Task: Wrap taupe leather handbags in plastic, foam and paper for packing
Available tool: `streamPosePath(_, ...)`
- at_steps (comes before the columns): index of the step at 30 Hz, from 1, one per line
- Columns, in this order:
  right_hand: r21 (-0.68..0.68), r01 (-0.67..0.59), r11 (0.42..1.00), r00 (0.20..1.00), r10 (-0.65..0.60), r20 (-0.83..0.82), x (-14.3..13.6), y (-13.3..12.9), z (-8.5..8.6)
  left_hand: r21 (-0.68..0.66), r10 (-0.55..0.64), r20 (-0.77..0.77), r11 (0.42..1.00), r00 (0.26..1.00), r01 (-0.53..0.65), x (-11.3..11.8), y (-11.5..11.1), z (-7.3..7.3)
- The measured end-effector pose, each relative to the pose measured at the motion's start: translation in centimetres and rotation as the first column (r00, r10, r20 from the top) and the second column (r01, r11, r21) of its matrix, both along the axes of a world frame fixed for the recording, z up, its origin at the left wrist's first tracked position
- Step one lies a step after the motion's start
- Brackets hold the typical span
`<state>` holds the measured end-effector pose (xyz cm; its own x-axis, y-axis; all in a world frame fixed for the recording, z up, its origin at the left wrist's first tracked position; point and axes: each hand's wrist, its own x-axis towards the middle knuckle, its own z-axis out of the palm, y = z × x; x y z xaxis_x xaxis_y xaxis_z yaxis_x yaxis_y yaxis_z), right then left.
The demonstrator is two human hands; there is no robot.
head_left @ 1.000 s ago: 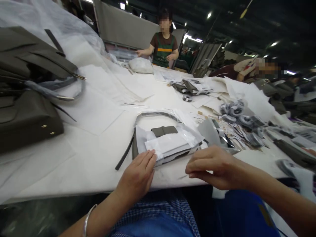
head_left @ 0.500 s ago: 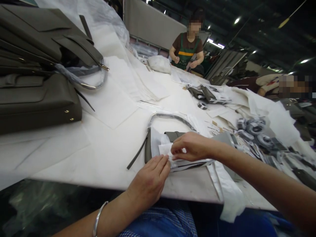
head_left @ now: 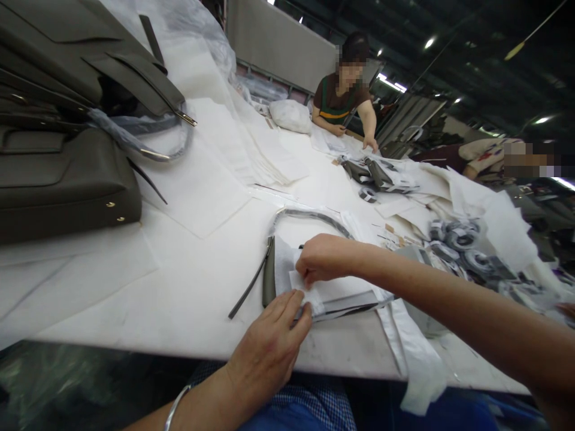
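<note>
A paper-wrapped handbag [head_left: 345, 293] lies flat on the white counter [head_left: 202, 293], just in from its near edge, where both hands reach it without stretching. The left hand [head_left: 272, 338] rests at the near-left part of the wrapping, fingers side by side and pressed down, seemingly to stop bag and paper from sliding; whether its grip also pinches a fold, I cannot tell. The right hand [head_left: 326, 258] reaches in from the other side with fingers bent and tips gathered low on the white paper [head_left: 287, 257], probably because the work is at that small spot (the fingertips are partly hidden, so I cannot tell whether they pinch the sheet or only press it). The bag's long axis runs left to right, roughly along the counter edge, with the right end angled slightly farther away. Its film-covered handle [head_left: 309, 214] arches away from the person, apparently laid out there to leave the body free, so the top points to the far side. The dark strap [head_left: 249, 290] trails off the left end, its tip pointing toward the near left, clear of both hands.
</note>
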<state>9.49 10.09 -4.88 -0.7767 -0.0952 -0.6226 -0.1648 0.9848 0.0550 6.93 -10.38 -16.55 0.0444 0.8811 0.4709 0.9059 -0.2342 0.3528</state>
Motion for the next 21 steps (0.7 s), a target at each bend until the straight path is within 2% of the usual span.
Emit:
streamPosePath(4,0.095,-0.078,0.992,0.996,0.073,0.050,-1.1,-1.2,0.0,0.010,-0.036,-0.009,0.999,0.999,0.036,-0.2,0.1,0.0)
streamPosePath(7,0.132,-0.081,0.988,0.991,0.066,0.115,-1.9,-2.0,0.1,0.014,-0.064,-0.020,0.998,0.998,0.065,-0.3,0.2,-0.2)
streamPosePath(10,0.123,-0.076,0.989,0.992,0.063,0.111,-2.1,-1.8,0.1,0.033,-0.071,-0.022,0.997,0.997,0.071,-0.4,0.3,-0.4)
streamPosePath(17,0.080,-0.109,0.991,0.990,0.116,-0.078,-2.1,0.7,-1.0,0.068,-0.064,-0.011,0.996,0.998,0.065,-0.5,0.2,-0.7)
streamPosePath(19,0.041,-0.083,0.996,0.989,0.087,-0.117,-2.3,1.8,-1.5,0.076,-0.055,-0.005,0.996,0.998,0.056,-0.5,0.2,-0.7)
streamPosePath(21,-0.007,-0.003,1.000,0.984,0.002,-0.176,-2.5,3.3,-2.3,0.080,-0.045,-0.007,0.996,0.999,0.046,-0.4,0.2,-0.5)
